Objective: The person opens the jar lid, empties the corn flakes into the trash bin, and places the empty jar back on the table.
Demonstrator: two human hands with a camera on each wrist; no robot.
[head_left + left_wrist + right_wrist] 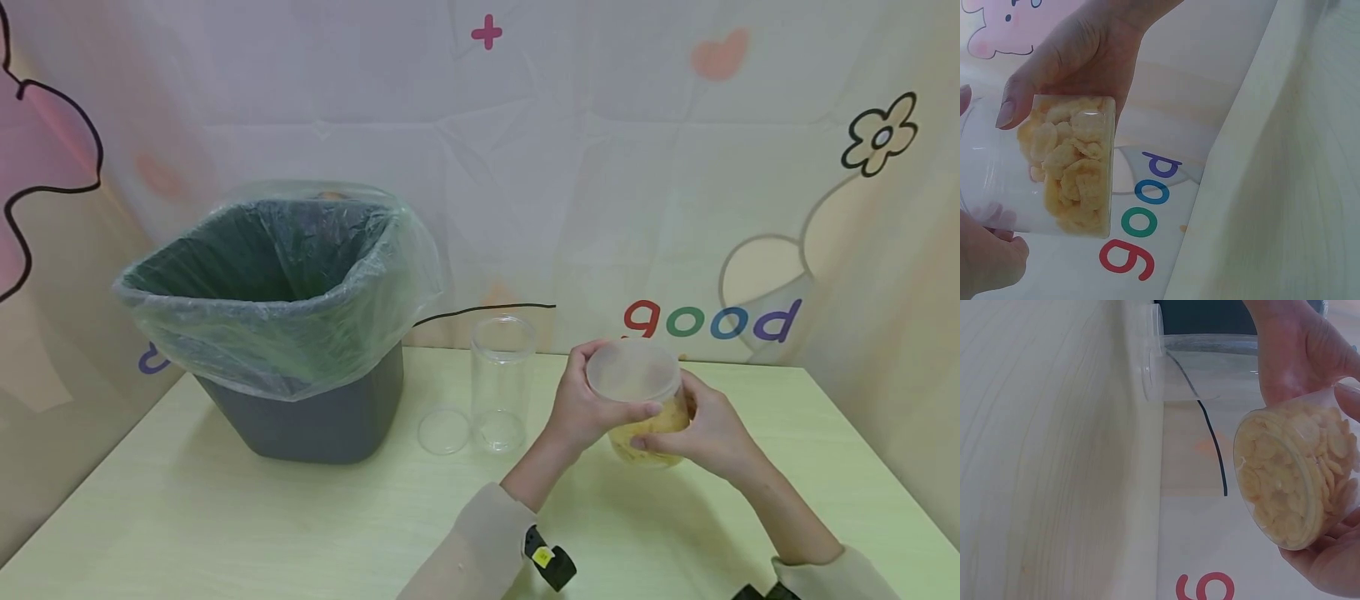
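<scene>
Both hands hold a clear plastic jar (647, 433) raised off the table, with its frosted round lid (633, 371) on top. Pale yellow chip-like pieces (1079, 169) fill its lower part. My left hand (588, 400) grips the upper side by the lid, its thumb across the front. Lower down on the right side, my right hand (708, 425) grips the jar wall, thumb in front. The jar's round bottom (1275, 481) faces the right wrist camera. Some fingers of each hand are hidden behind the jar.
An empty clear cylindrical jar (501, 383) stands upright left of the hands. Beside it a clear round lid (443, 432) lies on the pale wooden table (315, 533). A grey bin (322, 425) lined with a translucent green bag (300, 350) stands at the left. A printed cloth (337, 150) hangs behind.
</scene>
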